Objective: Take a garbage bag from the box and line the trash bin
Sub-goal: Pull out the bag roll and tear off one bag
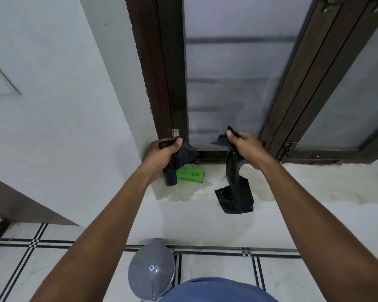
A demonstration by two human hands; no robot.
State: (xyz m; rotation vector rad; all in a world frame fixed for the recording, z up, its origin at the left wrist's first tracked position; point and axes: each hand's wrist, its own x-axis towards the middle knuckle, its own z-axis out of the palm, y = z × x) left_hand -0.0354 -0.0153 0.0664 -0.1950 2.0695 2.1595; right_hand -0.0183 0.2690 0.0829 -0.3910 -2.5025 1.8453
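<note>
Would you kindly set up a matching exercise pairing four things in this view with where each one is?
Things:
1. Roll of black bags
2. Separated black bag
3. Green box
4. Grey trash bin

Places:
A. On the floor, lid closed
B. Hanging from the right hand
C. Lying on the window sill
D. In the grip of the left hand

Pairs: 1-D, 2-B, 3-C, 4-A
</note>
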